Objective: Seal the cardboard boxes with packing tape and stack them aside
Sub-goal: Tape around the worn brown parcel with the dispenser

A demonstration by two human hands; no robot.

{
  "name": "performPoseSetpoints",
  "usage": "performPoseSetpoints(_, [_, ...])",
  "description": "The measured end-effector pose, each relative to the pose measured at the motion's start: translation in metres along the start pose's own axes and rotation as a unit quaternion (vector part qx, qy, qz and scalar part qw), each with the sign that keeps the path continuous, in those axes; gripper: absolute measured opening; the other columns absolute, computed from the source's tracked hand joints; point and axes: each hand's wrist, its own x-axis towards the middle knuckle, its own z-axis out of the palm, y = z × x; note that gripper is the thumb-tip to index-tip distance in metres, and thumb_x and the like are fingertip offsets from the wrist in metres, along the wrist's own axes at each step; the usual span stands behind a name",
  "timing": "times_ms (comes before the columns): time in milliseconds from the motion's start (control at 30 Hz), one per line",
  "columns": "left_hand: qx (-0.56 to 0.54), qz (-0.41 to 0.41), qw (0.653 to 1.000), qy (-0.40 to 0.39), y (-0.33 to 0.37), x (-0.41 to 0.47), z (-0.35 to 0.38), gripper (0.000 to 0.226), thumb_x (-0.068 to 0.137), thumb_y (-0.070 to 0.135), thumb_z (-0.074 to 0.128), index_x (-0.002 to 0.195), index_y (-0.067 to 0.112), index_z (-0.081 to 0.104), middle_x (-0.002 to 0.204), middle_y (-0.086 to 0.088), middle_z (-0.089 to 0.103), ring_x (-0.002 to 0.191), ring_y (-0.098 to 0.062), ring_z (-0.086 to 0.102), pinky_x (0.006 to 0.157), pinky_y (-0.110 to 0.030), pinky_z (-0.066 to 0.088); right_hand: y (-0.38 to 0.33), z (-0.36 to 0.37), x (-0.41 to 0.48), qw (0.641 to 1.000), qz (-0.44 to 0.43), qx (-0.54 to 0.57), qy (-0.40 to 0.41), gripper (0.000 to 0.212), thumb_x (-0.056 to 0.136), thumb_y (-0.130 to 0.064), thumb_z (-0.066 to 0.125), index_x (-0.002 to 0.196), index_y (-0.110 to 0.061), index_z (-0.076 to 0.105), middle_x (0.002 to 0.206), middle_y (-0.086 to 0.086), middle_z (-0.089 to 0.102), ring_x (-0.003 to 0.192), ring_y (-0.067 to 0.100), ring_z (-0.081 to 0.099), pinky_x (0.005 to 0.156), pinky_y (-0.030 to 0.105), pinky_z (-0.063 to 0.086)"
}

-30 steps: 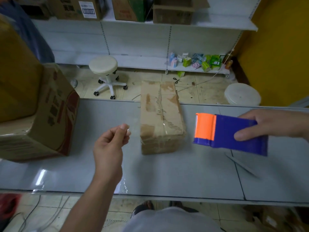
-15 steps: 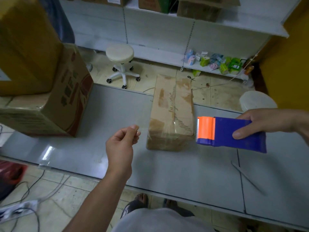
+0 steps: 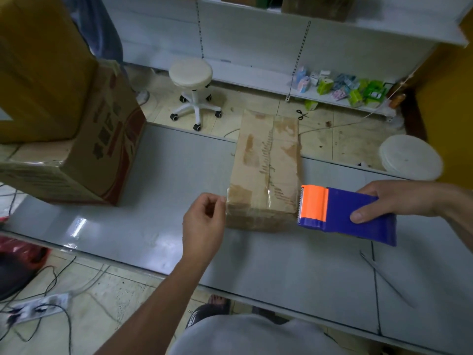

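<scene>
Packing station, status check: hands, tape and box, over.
Left hand pinches clear tape end left of small box. Right hand grips tape dispenser at its right side. Nothing blocking; stacked boxes sit apart, far left.

Person viewed from above: left forearm point(image 3: 153, 298) and right forearm point(image 3: 454, 203) bare along all the length in view, a pale grey garment point(image 3: 245, 338) across the body at the bottom edge, dark footwear point(image 3: 204, 313) with a light marking on one foot.
</scene>
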Motion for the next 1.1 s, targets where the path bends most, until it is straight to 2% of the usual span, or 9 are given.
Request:
performPoseSetpoints(100, [0.119, -0.023, 0.992, -0.044, -0.013, 0.003, -0.003, 0.019, 0.097, 0.028, 0.056, 0.079, 0.022, 0.058, 0.073, 0.009, 0.060, 0.070, -0.007, 0.056, 0.056, -0.011, 0.036, 0.001, -0.002, 0.000, 1.000, 0.001, -0.010, -0.003, 0.059, 0.060, -0.054, 0.076, 0.102, -0.014, 0.068, 0.096, 0.003, 0.075, 0.089, 0.020, 0.072, 0.071, 0.023, 0.053])
performPoseSetpoints(200, [-0.008, -0.016, 0.999, 0.032, -0.005, -0.002, -0.012, 0.019, 0.102, 0.027, 0.047, 0.108, 0.028, 0.065, 0.109, 0.009, 0.067, 0.106, -0.008, 0.062, 0.085, -0.018, 0.048, 0.001, -0.002, -0.001, 1.000, 0.004, -0.007, 0.004, 0.048, 0.066, -0.046, 0.071, 0.102, -0.014, 0.068, 0.095, 0.002, 0.075, 0.088, 0.019, 0.072, 0.072, 0.023, 0.053])
performPoseSetpoints(267, [-0.057, 0.086, 0.994, 0.042, 0.014, -0.009, -0.019, 0.035, 0.105, 0.029, 0.037, 0.137, 0.028, 0.051, 0.139, 0.010, 0.054, 0.130, 0.001, 0.047, 0.106, -0.016, 0.039, 0.001, 0.000, -0.001, 1.000, 0.004, -0.006, 0.003, 0.047, 0.066, -0.045, 0.070, 0.102, -0.014, 0.068, 0.095, 0.001, 0.075, 0.088, 0.018, 0.072, 0.071, 0.023, 0.052])
performPoseSetpoints(367, [0.036, 0.241, 0.964, -0.103, 0.031, -0.019, -0.008, 0.052, 0.104, 0.035, 0.028, 0.154, 0.024, 0.021, 0.161, 0.009, 0.023, 0.147, -0.004, 0.020, 0.119, -0.027, 0.024, 0.001, 0.001, 0.000, 1.000, -0.001, -0.003, 0.003, 0.049, 0.067, -0.046, 0.070, 0.103, -0.014, 0.067, 0.096, 0.002, 0.075, 0.090, 0.019, 0.071, 0.073, 0.024, 0.053])
performPoseSetpoints(500, [0.100, 0.286, 0.947, -0.109, 0.002, -0.017, 0.019, 0.062, 0.104, 0.046, 0.021, 0.157, 0.015, 0.008, 0.165, 0.006, -0.001, 0.152, -0.013, 0.003, 0.121, -0.045, 0.022, -0.002, 0.004, 0.000, 1.000, -0.007, -0.006, 0.006, 0.051, 0.065, -0.049, 0.071, 0.103, -0.015, 0.066, 0.096, 0.001, 0.075, 0.090, 0.018, 0.071, 0.073, 0.023, 0.053])
performPoseSetpoints(633, [0.005, 0.271, 0.956, -0.115, -0.002, -0.015, 0.019, 0.060, 0.104, 0.034, 0.028, 0.156, 0.008, 0.011, 0.165, 0.005, 0.004, 0.151, -0.015, 0.008, 0.121, -0.042, 0.019, 0.000, 0.005, 0.002, 1.000, -0.008, -0.006, 0.003, 0.061, 0.057, -0.057, 0.073, 0.102, -0.016, 0.066, 0.094, -0.001, 0.075, 0.089, 0.016, 0.072, 0.072, 0.023, 0.052])
performPoseSetpoints(767, [0.058, 0.317, 0.936, -0.138, -0.003, -0.006, 0.004, 0.066, 0.103, 0.049, 0.031, 0.155, 0.012, 0.016, 0.165, 0.003, 0.008, 0.152, -0.022, 0.006, 0.120, -0.052, 0.015, 0.001, 0.005, 0.002, 1.000, -0.017, -0.008, 0.000, 0.068, 0.051, -0.062, 0.072, 0.102, -0.017, 0.065, 0.094, -0.002, 0.075, 0.089, 0.015, 0.072, 0.072, 0.022, 0.052])
performPoseSetpoints(900, [0.195, 0.475, 0.855, -0.073, 0.051, 0.012, -0.008, 0.071, 0.093, 0.056, 0.048, 0.148, 0.011, 0.037, 0.161, -0.013, 0.021, 0.151, -0.031, 0.008, 0.121, -0.055, 0.009, 0.002, 0.002, -0.001, 1.000, -0.014, -0.013, -0.006, 0.065, 0.054, -0.061, 0.072, 0.102, -0.018, 0.066, 0.096, -0.003, 0.075, 0.090, 0.014, 0.071, 0.073, 0.022, 0.052])
performPoseSetpoints(1100, [0.488, 0.510, 0.649, -0.284, 0.080, 0.043, 0.037, 0.104, 0.075, 0.087, 0.024, 0.156, 0.021, 0.017, 0.164, -0.003, 0.008, 0.151, -0.020, -0.003, 0.123, -0.046, 0.004, 0.006, 0.008, -0.003, 1.000, -0.026, -0.001, 0.012, 0.061, 0.057, -0.061, 0.073, 0.101, -0.019, 0.069, 0.096, -0.002, 0.075, 0.090, 0.015, 0.071, 0.075, 0.024, 0.052])
